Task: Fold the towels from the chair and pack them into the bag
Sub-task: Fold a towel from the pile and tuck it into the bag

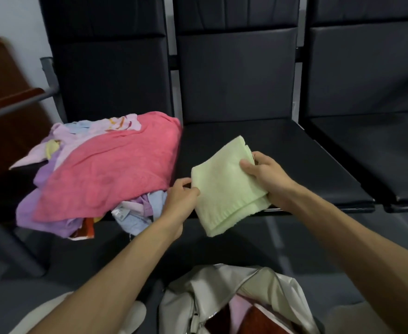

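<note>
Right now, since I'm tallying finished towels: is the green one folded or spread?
Folded: the green towel shows stacked layered edges, held between both hands.

I see two bare forearms rising from the lower frame, no sleeves, watch or rings; left hand (pixel 182 197) and right hand (pixel 266 175) ungloved. Pale trousers (pixel 36 317) at lower left.

Both bare forearms reach forward from the lower edge of the view, converging toward the middle. The left hand (pixel 182 194) is curled, thumb and fingers pinched closed on a cloth edge. The right hand (pixel 266 175) grips from the opposite side, thumb on top, fingers tucked beneath.
</note>
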